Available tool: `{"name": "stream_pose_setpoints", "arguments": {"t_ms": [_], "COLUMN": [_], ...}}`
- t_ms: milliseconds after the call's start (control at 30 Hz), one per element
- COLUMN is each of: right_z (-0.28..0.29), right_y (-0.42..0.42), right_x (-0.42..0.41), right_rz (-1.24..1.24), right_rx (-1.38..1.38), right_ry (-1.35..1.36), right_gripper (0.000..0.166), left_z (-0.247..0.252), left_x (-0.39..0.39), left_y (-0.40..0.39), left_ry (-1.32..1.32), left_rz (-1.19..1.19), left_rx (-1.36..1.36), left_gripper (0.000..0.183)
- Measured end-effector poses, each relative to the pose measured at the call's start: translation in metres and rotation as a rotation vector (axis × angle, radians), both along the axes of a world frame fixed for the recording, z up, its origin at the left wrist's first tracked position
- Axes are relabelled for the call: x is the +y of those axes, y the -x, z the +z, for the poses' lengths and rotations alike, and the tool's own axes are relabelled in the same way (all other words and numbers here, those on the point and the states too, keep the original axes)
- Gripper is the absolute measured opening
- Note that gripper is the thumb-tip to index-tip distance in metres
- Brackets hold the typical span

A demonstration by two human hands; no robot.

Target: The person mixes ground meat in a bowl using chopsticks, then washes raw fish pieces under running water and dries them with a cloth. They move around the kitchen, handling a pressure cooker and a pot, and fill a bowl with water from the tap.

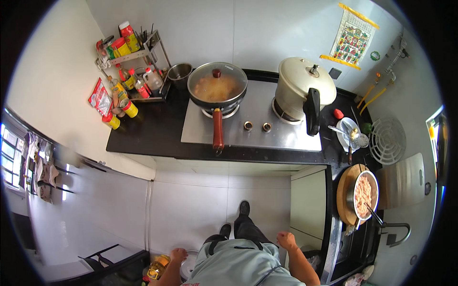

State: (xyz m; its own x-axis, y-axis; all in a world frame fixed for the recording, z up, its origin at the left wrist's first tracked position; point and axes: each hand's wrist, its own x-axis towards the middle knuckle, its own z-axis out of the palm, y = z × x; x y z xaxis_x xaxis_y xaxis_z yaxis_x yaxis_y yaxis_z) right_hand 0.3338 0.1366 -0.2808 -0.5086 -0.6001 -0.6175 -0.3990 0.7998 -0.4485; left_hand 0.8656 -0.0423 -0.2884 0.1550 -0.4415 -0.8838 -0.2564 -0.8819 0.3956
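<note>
Both of my hands hang low at my sides, away from the counter. My left hand (pixel 179 255) is loosely curled, with nothing seen in it, near bottles of yellow oil (pixel 157 267) on the floor. Fingers folded and no object visible, my right hand (pixel 286 240) is beside the right-hand cabinet (pixel 307 207). Ahead, a frying pan under a glass lid (pixel 217 84) sits on the left burner, its red-brown handle (pixel 218 130) pointing towards me. Brownish food shows through the fogged glass. A large pressure cooker (pixel 298 89) with a black handle stands on the right burner.
A steel pan of raw diced meat (pixel 364 195) with chopsticks rests on a round wooden board (pixel 346 200) at right. Behind it are a white plate with utensils (pixel 345 125) and a steaming rack (pixel 387 140). A seasoning rack (pixel 132 57) and steel pot (pixel 180 71) stand at left.
</note>
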Motion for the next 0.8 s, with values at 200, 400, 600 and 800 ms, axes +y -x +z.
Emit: {"name": "stream_pose_setpoints", "arguments": {"t_ms": [200,400,600,800], "right_z": [-0.008,-0.011,-0.033,-0.012], "right_y": [0.061,0.104,0.101,0.074], "right_x": [-0.085,-0.127,-0.123,-0.105], "right_rz": [0.092,-0.052,-0.057,-0.177], "right_rx": [0.132,-0.05,0.053,0.025], "right_ry": [0.119,0.024,0.137,0.076], "right_gripper": [0.027,0.025,0.023,0.026], "left_z": [0.014,0.108,0.082,0.04], "left_x": [-0.04,-0.128,-0.143,-0.161], "left_y": [0.05,0.156,0.155,0.114], "left_ry": [0.095,0.442,0.275,0.01], "left_rz": [-0.045,-0.143,-0.221,-0.321], "left_rx": [0.055,0.111,0.071,-0.002], "left_gripper": [0.021,0.021,0.023,0.024]}}
